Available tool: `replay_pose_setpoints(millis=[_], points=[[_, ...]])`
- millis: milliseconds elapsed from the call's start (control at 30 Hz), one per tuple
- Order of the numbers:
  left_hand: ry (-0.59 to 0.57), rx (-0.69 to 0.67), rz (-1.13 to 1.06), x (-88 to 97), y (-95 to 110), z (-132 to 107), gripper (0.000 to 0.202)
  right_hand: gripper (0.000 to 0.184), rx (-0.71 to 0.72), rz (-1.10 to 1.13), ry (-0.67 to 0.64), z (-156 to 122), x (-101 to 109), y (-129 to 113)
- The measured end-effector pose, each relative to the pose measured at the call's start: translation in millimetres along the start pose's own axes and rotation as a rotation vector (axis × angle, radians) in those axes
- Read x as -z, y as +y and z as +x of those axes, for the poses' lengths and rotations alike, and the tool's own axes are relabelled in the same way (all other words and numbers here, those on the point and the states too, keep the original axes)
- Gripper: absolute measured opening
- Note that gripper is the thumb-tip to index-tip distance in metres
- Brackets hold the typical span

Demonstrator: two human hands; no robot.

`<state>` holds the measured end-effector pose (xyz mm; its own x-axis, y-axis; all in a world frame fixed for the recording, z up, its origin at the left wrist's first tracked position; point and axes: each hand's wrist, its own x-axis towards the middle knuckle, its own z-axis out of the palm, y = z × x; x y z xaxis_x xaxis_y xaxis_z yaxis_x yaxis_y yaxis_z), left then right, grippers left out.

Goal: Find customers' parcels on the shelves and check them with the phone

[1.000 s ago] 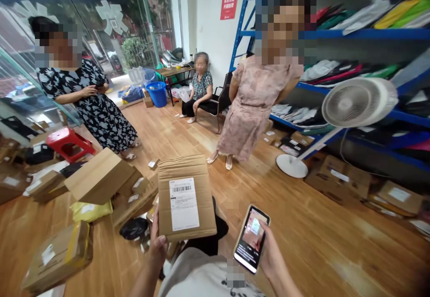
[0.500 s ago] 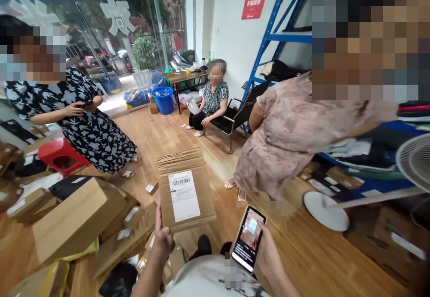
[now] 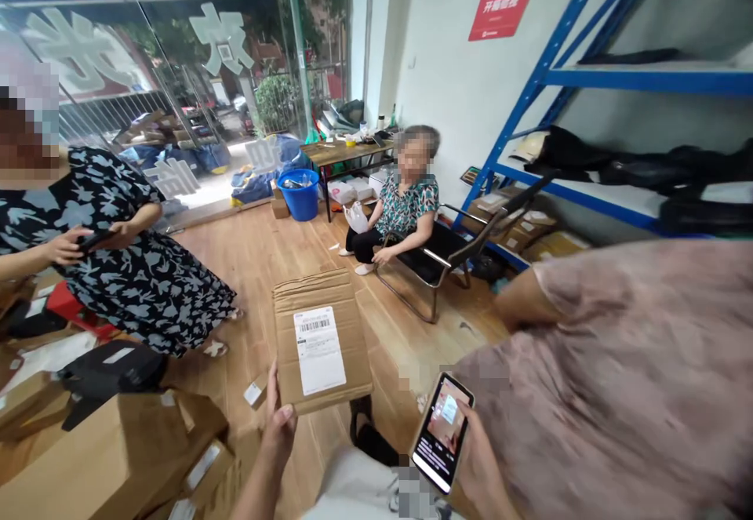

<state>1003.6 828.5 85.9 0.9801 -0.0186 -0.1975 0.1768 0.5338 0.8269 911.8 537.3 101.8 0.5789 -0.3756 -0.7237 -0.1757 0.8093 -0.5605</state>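
Observation:
My left hand [image 3: 278, 430] grips the lower left corner of a flat brown cardboard parcel [image 3: 321, 300], held up with its white barcode label [image 3: 319, 349] facing me. A smartphone [image 3: 442, 432] with a lit screen sits in my right hand [image 3: 479, 461], fingers wrapped round its right edge. The phone is just right of and below the parcel, apart from it. My grey trousers and a dark shoe show beneath both hands.
A person in a pink dress [image 3: 617, 379] stands very close on the right. Another in a dark floral dress [image 3: 123, 269] stands left with a phone. A third person sits on a black chair [image 3: 447, 249]. Cardboard boxes [image 3: 106, 457] pile at lower left; blue shelving [image 3: 588, 81] lines the right wall.
The view has shifted forward and right, so the person in pink now fills the right side and the fan is out of sight. Both hands keep their hold on parcel and phone.

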Motion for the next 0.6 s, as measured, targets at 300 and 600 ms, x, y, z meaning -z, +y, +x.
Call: replay_pose_setpoints(millis=[300,600], points=[[0.053,-0.048,0.027,-77.7,21.0,172.4,0.098,0.032,-0.092,-0.035,-0.177,139.7,-177.0,-89.7],[0.054,0.107,0.036,-116.7,17.6,389.3,0.092,0.027,-0.062,0.078,-0.178,249.7,-318.6,-144.4]])
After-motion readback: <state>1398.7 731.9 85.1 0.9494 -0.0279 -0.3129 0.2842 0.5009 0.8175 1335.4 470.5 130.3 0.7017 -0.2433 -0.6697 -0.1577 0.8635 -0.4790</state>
